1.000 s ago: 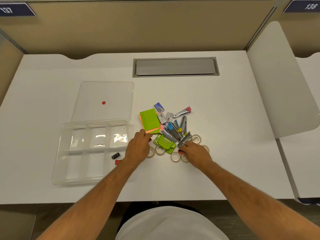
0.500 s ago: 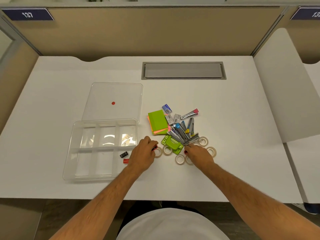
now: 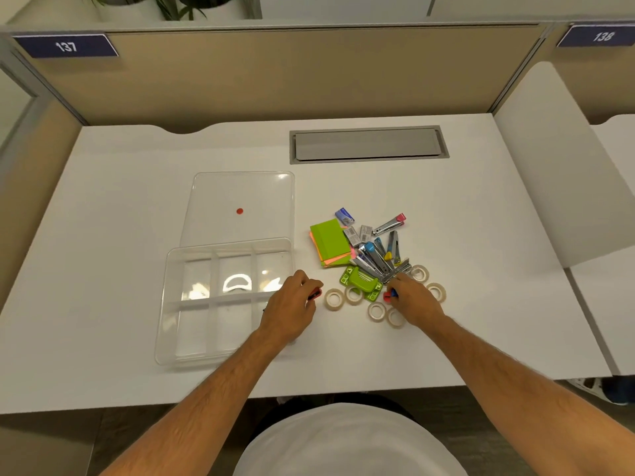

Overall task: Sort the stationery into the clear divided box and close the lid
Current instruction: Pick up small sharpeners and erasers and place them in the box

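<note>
The clear divided box point(image 3: 192, 304) lies open at the left of the desk, its clear lid point(image 3: 240, 190) with a red dot flat behind it. My left hand point(image 3: 292, 305) hovers over the box's right edge and pinches a small red and black item point(image 3: 316, 294). My right hand point(image 3: 414, 297) pinches a small red and blue item point(image 3: 390, 295) beside the green hole punch point(image 3: 360, 280). Behind these lie green sticky notes point(image 3: 329, 240), a heap of nail clippers point(image 3: 378, 255), staple boxes point(image 3: 344, 216) and several tape rolls point(image 3: 335, 298).
A grey cable hatch point(image 3: 367, 144) is set into the desk at the back. A beige partition point(image 3: 292, 70) closes the far side and a white divider panel point(image 3: 563, 166) stands at the right. My arms reach in from the front edge.
My left hand has drawn slightly back towards the box with a small red item now pinched. The two small items seen in the box's near right compartment are now hidden under my left hand.
</note>
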Available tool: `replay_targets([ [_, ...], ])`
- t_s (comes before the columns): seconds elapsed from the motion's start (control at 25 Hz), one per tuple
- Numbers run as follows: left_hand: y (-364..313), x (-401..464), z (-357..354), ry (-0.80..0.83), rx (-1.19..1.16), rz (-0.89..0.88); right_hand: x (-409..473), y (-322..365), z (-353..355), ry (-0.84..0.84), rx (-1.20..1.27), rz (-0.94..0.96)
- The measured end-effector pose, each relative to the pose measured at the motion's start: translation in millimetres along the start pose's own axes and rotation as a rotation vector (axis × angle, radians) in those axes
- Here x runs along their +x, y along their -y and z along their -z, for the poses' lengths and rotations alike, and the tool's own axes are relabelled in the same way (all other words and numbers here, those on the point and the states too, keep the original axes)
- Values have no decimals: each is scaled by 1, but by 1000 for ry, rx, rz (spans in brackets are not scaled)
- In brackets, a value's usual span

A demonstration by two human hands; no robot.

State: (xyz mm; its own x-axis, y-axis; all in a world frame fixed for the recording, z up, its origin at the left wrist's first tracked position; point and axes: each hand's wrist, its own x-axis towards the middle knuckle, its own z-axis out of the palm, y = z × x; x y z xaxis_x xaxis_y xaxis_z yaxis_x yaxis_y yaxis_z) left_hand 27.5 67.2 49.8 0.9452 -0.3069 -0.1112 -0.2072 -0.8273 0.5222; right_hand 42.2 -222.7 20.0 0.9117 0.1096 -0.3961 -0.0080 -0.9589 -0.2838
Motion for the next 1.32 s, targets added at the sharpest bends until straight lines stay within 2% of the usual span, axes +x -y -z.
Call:
replay_targets([
  [0.24,34,-17,12,12,-50,-37,-7,45,1,-303,264,1],
  [0.44,70,-48,23,-14,-163,44,-15,94,-14,-318,331,55],
  [0.56,85,-60,20,49,-171,119,-14,116,-18,-335,374,78],
  [0.72,88,-59,11,137,-82,133,-17,140,-26,-371,407,114],
  [0.96,89,-57,-1,128,31,116,-27,168,-36,-307,440,123],
  [1.16,88,-61,9,35,-188,92,-28,193,-33,-143,522,108],
  [1.32,83,-63,19,7,-159,-7,-25,204,-34,-38,532,150],
])
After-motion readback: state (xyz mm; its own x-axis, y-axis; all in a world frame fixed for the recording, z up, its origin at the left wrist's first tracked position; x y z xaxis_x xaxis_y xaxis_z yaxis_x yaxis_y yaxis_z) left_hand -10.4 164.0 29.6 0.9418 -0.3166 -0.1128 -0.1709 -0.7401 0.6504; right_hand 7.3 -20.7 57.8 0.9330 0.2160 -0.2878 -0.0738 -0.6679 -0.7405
